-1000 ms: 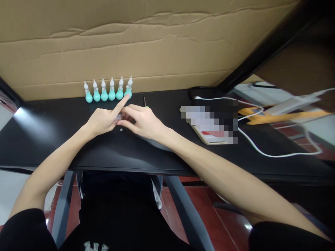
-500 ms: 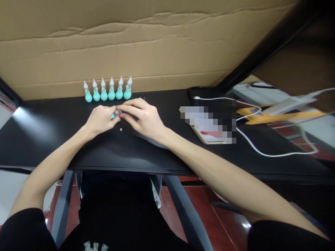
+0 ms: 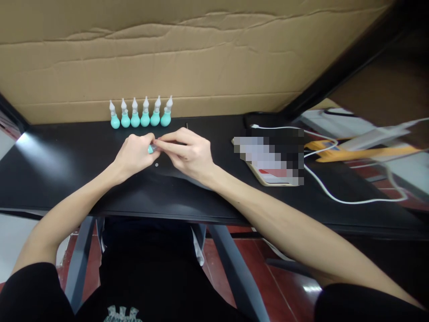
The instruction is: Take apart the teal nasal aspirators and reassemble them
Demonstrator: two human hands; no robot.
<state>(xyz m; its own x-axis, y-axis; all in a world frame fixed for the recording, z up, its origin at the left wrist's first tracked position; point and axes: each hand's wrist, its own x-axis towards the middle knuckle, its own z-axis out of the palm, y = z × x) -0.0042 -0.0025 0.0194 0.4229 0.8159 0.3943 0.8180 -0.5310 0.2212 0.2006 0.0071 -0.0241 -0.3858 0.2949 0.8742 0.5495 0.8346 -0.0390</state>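
Observation:
My left hand (image 3: 134, 154) is closed around a teal bulb nasal aspirator (image 3: 150, 149), mostly hidden by the fingers. From the right, my right hand (image 3: 191, 150) pinches at the aspirator's clear end with thumb and fingertips; any small part between them cannot be made out. Just below the hands, a small whitish disc (image 3: 156, 165) lies on the black table. Behind them stands a row of several similar nasal aspirators (image 3: 145, 117), upright, with teal bulbs and clear pointed tips.
A cardboard panel (image 3: 201, 71) rises along the back of the black table (image 3: 83, 179). To the right lie a phone-like item (image 3: 268, 161), partly pixelated, and a white cable (image 3: 335, 192). A thin dark object (image 3: 187, 126) sits behind my right hand. Yellow items (image 3: 351, 154) are farther right.
My right fingertips have drawn closer together at the aspirator's clear end, covering more of it. The view has shifted slightly; the row of aspirators and the disc stay in place.

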